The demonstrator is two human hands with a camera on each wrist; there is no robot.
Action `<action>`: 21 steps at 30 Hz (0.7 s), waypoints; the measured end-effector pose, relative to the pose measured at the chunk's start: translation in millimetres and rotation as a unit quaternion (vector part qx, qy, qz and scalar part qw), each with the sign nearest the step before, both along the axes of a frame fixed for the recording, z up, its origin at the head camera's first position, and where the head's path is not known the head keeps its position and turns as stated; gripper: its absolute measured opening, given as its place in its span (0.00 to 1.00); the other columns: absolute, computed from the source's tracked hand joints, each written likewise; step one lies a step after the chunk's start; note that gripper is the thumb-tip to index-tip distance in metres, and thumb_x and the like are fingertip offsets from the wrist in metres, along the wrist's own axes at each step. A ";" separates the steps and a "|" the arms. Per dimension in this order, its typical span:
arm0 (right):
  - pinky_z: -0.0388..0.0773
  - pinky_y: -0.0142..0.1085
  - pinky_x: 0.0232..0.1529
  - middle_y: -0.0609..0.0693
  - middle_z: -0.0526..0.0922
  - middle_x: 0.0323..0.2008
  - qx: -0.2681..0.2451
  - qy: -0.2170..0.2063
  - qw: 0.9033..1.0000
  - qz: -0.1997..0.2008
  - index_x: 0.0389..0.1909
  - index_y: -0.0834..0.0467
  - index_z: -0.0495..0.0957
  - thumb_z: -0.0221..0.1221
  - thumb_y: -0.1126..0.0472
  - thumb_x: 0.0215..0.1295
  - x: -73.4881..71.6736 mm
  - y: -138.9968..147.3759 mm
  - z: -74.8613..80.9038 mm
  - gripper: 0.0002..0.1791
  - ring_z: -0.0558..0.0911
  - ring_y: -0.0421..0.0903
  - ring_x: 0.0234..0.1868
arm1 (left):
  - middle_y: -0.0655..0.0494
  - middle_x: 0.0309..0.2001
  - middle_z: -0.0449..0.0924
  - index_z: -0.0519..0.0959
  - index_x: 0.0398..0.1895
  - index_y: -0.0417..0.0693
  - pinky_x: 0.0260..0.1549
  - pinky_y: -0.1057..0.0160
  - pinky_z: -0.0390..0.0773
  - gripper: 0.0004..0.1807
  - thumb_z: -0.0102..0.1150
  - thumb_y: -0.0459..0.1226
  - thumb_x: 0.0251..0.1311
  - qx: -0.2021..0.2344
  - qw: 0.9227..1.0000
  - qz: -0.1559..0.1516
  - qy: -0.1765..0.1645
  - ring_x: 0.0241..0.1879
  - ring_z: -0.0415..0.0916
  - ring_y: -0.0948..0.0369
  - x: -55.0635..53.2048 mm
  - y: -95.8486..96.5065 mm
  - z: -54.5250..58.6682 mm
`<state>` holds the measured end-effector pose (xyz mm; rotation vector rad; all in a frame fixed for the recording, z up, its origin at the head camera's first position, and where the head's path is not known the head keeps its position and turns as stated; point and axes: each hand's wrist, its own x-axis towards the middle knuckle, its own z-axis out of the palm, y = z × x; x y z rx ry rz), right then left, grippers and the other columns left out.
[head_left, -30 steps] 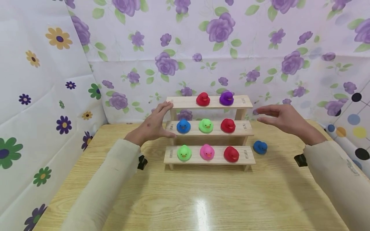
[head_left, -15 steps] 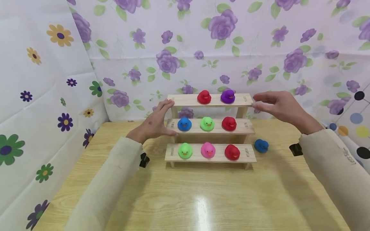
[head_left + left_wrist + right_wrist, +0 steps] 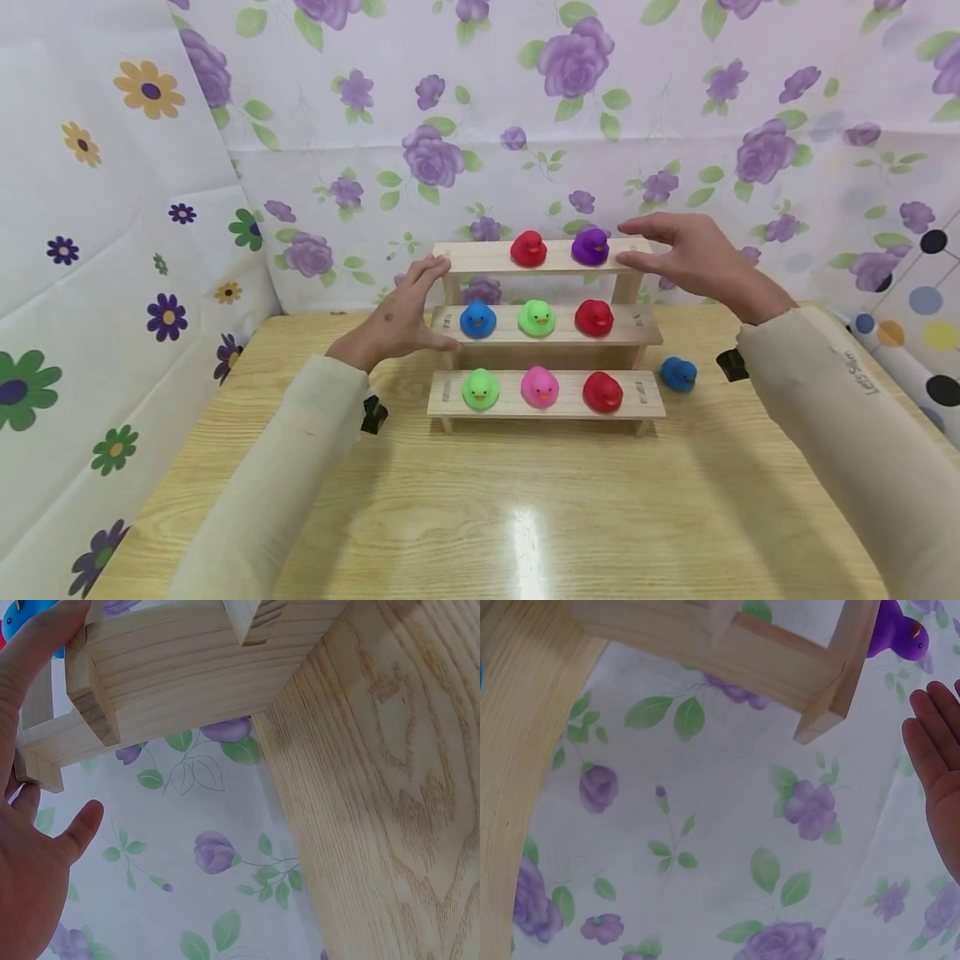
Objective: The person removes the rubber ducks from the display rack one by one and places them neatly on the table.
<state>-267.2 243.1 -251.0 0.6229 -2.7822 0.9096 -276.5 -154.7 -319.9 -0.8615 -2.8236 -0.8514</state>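
Note:
A three-tier wooden display stand [image 3: 486, 260] stands on the table, with rubber ducks on its steps. My left hand [image 3: 397, 322] grips its left end, fingers at the top step and thumb at the middle step; the left wrist view shows this hand [image 3: 34, 855] with one finger free of the wood. At the top right, my right hand [image 3: 686, 254] hovers with thumb and fingers apart, just beside a purple rubber duck [image 3: 590, 246]. In the right wrist view the purple duck [image 3: 900, 631] is apart from the fingers. A red duck [image 3: 528, 249] sits left of it.
On the middle step are a blue duck [image 3: 477, 320], a green duck [image 3: 537, 318] and a red duck [image 3: 594, 318]. Green, pink and red ducks sit on the bottom step. Another blue duck [image 3: 678, 374] lies on the table [image 3: 420, 500], right of the stand. Flowered cloth hangs behind.
My right hand has risen and moved left, from beyond the stand's right side to the top step beside the purple duck. The left hand keeps its place on the stand.

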 end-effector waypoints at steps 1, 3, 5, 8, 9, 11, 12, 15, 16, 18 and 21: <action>0.66 0.60 0.64 0.60 0.74 0.65 0.002 0.003 1.000 0.001 0.66 0.60 0.75 0.64 0.47 0.67 -0.8 -2.8 1.3 0.32 0.69 0.63 0.68 | 0.48 0.78 0.44 0.49 0.80 0.44 0.68 0.45 0.61 0.64 0.82 0.44 0.43 0.000 1.000 0.000 0.000 0.78 0.41 0.50 0.0 -0.2 0.1; 0.65 0.61 0.64 0.60 0.74 0.65 0.005 0.006 1.000 0.003 0.66 0.59 0.75 0.64 0.46 0.67 -2.8 -8.0 3.5 0.32 0.69 0.62 0.68 | 0.48 0.78 0.44 0.49 0.80 0.44 0.68 0.45 0.61 0.64 0.82 0.44 0.43 0.000 1.000 0.000 0.001 0.78 0.41 0.50 -0.4 -0.6 0.0; 0.65 0.62 0.64 0.61 0.74 0.65 0.006 0.006 1.000 0.005 0.66 0.60 0.75 0.64 0.46 0.67 -5.0 -12.9 5.3 0.32 0.68 0.62 0.69 | 0.48 0.78 0.43 0.49 0.80 0.44 0.68 0.45 0.61 0.64 0.82 0.43 0.43 0.001 1.000 -0.001 0.000 0.78 0.40 0.50 -0.9 -1.0 -0.4; 0.66 0.60 0.64 0.60 0.75 0.65 -0.010 0.000 1.000 0.007 0.66 0.61 0.75 0.65 0.48 0.67 -8.7 -19.7 7.6 0.32 0.69 0.61 0.68 | 0.49 0.78 0.43 0.49 0.80 0.45 0.68 0.45 0.62 0.64 0.82 0.44 0.44 0.001 1.000 0.002 -0.002 0.78 0.41 0.51 -1.4 -1.7 -1.5; 0.66 0.59 0.64 0.60 0.75 0.64 -0.011 0.001 1.000 0.008 0.65 0.61 0.75 0.66 0.49 0.66 -10.0 -22.0 8.3 0.31 0.70 0.61 0.68 | 0.49 0.78 0.43 0.49 0.80 0.45 0.68 0.45 0.62 0.64 0.82 0.44 0.44 0.001 1.000 0.002 -0.002 0.78 0.40 0.51 -1.6 -1.9 -1.9; 0.66 0.58 0.65 0.60 0.76 0.64 -0.014 0.002 1.000 0.010 0.65 0.61 0.76 0.66 0.50 0.66 -12.6 -26.5 10.0 0.30 0.70 0.60 0.68 | 0.50 0.79 0.43 0.49 0.80 0.45 0.68 0.45 0.62 0.64 0.82 0.44 0.44 0.001 1.000 0.003 -0.003 0.78 0.40 0.51 -1.3 -2.1 -2.1; 0.66 0.57 0.65 0.60 0.76 0.63 -0.016 0.002 1.000 0.012 0.65 0.61 0.76 0.67 0.51 0.66 -14.0 -28.8 10.9 0.30 0.71 0.60 0.68 | 0.49 0.79 0.43 0.49 0.80 0.45 0.68 0.45 0.62 0.64 0.82 0.44 0.44 0.001 1.000 0.003 -0.004 0.78 0.40 0.51 -1.2 -2.1 -2.3; 0.67 0.57 0.65 0.60 0.78 0.62 -0.010 0.009 1.000 0.015 0.64 0.61 0.77 0.67 0.51 0.65 -17.5 -34.7 14.3 0.29 0.71 0.59 0.67 | 0.49 0.79 0.43 0.49 0.80 0.45 0.68 0.45 0.61 0.64 0.83 0.43 0.43 0.002 1.000 0.002 -0.004 0.78 0.40 0.51 -0.8 -1.8 -2.7; 0.66 0.57 0.65 0.60 0.78 0.61 -0.010 0.010 1.000 0.018 0.64 0.61 0.77 0.67 0.51 0.65 -18.5 -36.5 15.6 0.29 0.71 0.59 0.67 | 0.49 0.79 0.43 0.49 0.80 0.45 0.68 0.45 0.61 0.64 0.83 0.43 0.43 0.003 1.000 0.002 -0.003 0.78 0.40 0.51 -1.0 -1.6 -2.9; 0.66 0.57 0.65 0.60 0.78 0.61 -0.007 0.010 1.000 0.022 0.63 0.61 0.78 0.67 0.51 0.66 -20.2 -40.1 18.5 0.29 0.71 0.59 0.67 | 0.49 0.78 0.43 0.49 0.80 0.45 0.68 0.45 0.61 0.64 0.83 0.43 0.43 0.005 1.000 0.000 -0.003 0.78 0.40 0.51 -1.5 -1.4 -3.2; 0.66 0.56 0.66 0.59 0.79 0.60 -0.004 0.012 0.999 0.029 0.62 0.62 0.78 0.67 0.52 0.66 -22.1 -45.8 22.2 0.28 0.72 0.58 0.67 | 0.49 0.78 0.43 0.49 0.80 0.44 0.68 0.45 0.61 0.64 0.82 0.43 0.44 0.007 1.000 0.000 -0.002 0.78 0.40 0.51 -2.6 -1.1 -3.1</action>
